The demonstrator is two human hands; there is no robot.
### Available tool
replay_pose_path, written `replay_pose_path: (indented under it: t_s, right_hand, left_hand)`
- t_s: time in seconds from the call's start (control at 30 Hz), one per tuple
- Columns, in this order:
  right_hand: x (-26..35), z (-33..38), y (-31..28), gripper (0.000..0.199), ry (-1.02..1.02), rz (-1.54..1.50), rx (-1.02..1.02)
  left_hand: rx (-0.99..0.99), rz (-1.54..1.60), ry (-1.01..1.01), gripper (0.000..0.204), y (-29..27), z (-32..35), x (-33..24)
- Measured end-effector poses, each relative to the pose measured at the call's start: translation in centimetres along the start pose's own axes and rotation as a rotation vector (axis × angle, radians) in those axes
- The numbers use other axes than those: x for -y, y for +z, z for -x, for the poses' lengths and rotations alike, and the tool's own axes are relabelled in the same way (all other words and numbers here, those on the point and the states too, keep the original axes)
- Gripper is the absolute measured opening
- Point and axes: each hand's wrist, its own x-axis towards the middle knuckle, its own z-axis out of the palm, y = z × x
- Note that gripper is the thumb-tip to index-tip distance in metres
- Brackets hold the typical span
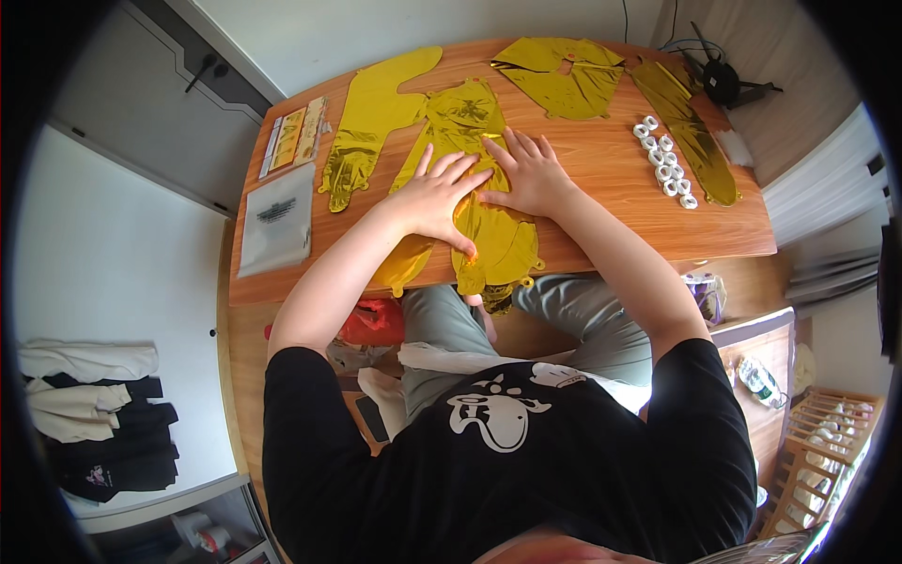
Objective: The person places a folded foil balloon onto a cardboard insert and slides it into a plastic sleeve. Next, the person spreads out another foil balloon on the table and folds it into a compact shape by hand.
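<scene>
Gold foil balloon [474, 179] lies flat on the wooden table [601, 202], left hand [437, 199] and right hand [531, 174] pressing it open-palmed, gripping nothing; clear plastic bag [275, 221] nearby, contents indiscernible.

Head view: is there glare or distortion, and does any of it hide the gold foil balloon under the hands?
Head view: fisheye bends the table edge and blackens the corners; daylight glints on the gold foil balloon, yet it stays readable; left hand and right hand are sharp, flat on it.
</scene>
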Motion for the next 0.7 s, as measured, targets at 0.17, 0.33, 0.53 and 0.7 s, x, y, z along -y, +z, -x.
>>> replay_pose_path:
  t_s: [0.17,0.33,0.53,0.7]
  right_hand:
    - [-0.2,0.0,0.0,0.108,-0.001,0.001,0.009]
    - [0.0,0.1,-0.4,0.110,0.022,-0.011,0.046]
    - [0.2,0.1,-0.6,0.109,0.034,-0.018,0.066]
    - [-0.1,0.0,-0.5,0.110,0.027,0.007,0.071]
  left_hand:
    - [0.060,0.025,-0.012,0.139,-1.1,-0.4,-0.4]
    - [0.076,0.056,-0.012,0.140,-1.3,0.2,-0.4]
    - [-0.094,0.183,0.014,0.121,-0.5,1.8,-0.7]
    - [0.000,0.255,-0.007,0.118,-0.2,2.6,-0.9]
